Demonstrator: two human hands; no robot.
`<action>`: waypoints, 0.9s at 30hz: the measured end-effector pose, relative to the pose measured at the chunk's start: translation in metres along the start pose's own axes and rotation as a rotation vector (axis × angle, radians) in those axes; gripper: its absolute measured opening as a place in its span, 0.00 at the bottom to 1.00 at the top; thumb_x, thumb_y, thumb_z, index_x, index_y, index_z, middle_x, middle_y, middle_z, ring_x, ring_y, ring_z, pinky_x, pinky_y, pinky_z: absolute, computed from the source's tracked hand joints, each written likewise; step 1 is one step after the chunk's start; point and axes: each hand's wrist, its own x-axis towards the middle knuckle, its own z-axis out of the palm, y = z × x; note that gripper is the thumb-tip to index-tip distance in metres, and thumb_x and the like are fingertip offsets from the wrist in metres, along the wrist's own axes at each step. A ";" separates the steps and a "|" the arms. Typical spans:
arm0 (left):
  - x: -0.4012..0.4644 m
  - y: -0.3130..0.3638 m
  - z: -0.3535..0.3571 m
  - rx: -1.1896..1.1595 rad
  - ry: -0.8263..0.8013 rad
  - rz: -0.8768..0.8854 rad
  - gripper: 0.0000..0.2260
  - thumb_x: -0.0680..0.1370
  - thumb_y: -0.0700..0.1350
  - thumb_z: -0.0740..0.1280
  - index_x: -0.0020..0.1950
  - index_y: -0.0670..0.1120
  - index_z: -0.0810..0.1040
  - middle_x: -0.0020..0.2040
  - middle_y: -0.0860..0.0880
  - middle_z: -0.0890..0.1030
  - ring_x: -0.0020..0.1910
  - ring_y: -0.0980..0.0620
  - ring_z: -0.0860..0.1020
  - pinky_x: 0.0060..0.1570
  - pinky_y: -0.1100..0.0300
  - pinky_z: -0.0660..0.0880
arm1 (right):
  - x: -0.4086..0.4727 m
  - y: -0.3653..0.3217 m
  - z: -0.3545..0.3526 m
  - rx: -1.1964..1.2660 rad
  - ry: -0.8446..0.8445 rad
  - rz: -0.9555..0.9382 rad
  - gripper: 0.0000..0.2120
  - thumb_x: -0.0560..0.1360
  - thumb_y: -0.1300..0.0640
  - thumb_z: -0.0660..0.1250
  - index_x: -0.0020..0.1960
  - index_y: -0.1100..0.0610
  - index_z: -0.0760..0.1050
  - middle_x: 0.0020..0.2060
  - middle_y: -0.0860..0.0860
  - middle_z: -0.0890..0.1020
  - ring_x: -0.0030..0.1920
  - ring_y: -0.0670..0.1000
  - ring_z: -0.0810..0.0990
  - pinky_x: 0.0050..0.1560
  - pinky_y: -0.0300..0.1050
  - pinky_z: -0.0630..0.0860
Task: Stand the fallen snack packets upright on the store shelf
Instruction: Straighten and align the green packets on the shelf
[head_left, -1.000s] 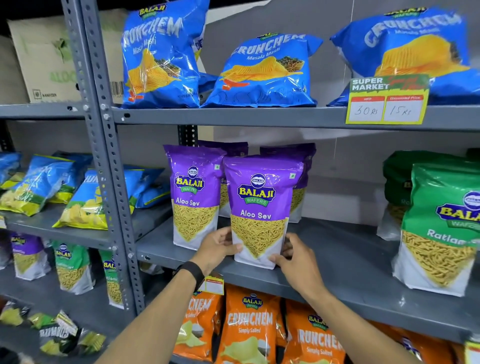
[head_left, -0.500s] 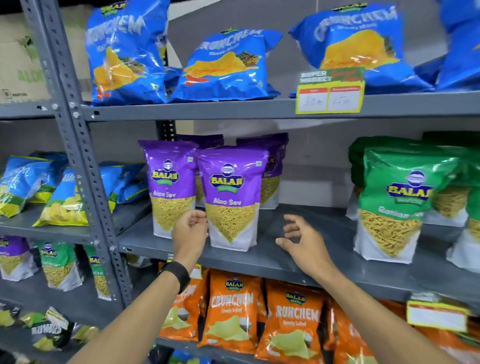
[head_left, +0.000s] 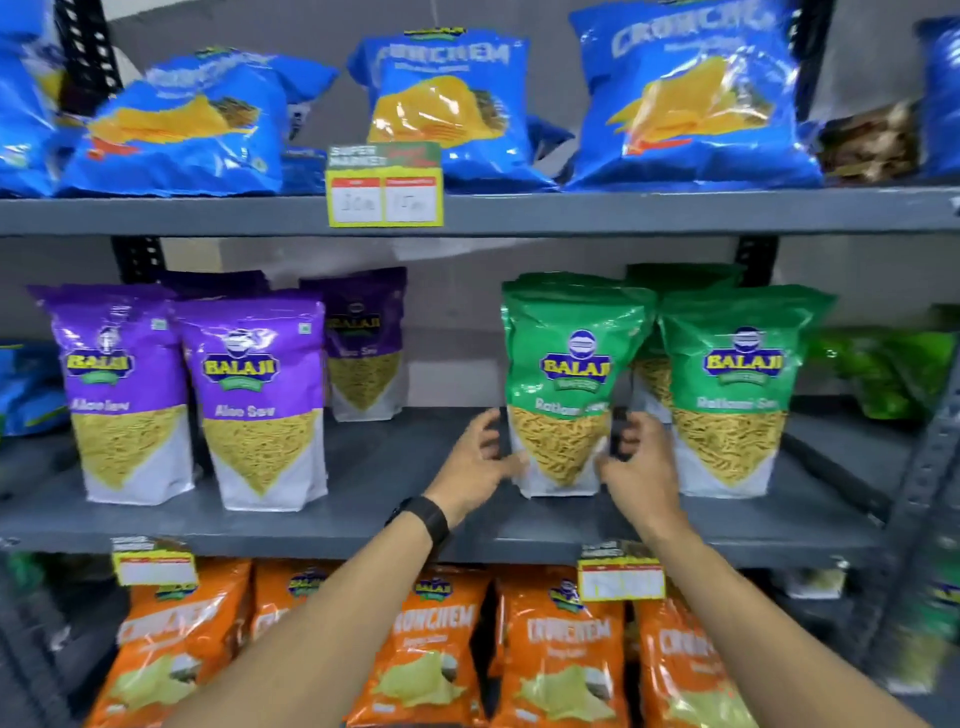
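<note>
A green Balaji Ratlami Sev packet (head_left: 566, 384) stands upright on the grey middle shelf (head_left: 395, 525). My left hand (head_left: 475, 460) is at its lower left edge, fingers spread, thumb touching the packet's base. My right hand (head_left: 636, 465) is at its lower right edge, thumb on the front and fingers curled round the side. A second green packet (head_left: 732, 389) stands upright just to the right, with more behind both. Two purple Aloo Sev packets (head_left: 260, 400) (head_left: 122, 389) stand upright at the left, a third (head_left: 366, 343) further back.
Blue Crunchem bags (head_left: 441, 98) lean on the top shelf above a price tag (head_left: 384, 184). Orange Crunchem bags (head_left: 561, 654) fill the shelf below. A green packet (head_left: 878, 374) lies at the far right beside the grey upright post (head_left: 919, 467).
My view and both hands have shifted right, from the purple Aloo Sev packets to the green Ratlami Sev packet. The purple packets now stand untouched at the left.
</note>
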 end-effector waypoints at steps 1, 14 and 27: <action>0.007 0.000 0.008 -0.022 -0.024 0.005 0.34 0.77 0.39 0.74 0.79 0.47 0.62 0.67 0.51 0.71 0.66 0.52 0.74 0.60 0.62 0.75 | 0.009 0.005 -0.004 0.007 -0.120 0.054 0.38 0.67 0.51 0.77 0.74 0.53 0.66 0.61 0.52 0.79 0.61 0.55 0.79 0.61 0.58 0.79; 0.005 -0.019 0.044 -0.016 0.013 0.121 0.23 0.75 0.38 0.76 0.63 0.58 0.75 0.61 0.57 0.83 0.59 0.64 0.82 0.56 0.68 0.78 | 0.011 0.032 -0.024 0.010 -0.304 0.009 0.27 0.69 0.52 0.80 0.62 0.49 0.70 0.52 0.49 0.83 0.55 0.56 0.82 0.59 0.59 0.79; 0.009 -0.018 0.042 0.006 -0.025 0.098 0.25 0.76 0.39 0.75 0.70 0.52 0.72 0.65 0.52 0.82 0.65 0.56 0.79 0.65 0.61 0.76 | 0.064 -0.070 -0.057 0.772 -0.092 0.281 0.10 0.81 0.49 0.66 0.59 0.52 0.81 0.56 0.53 0.85 0.58 0.57 0.82 0.61 0.54 0.77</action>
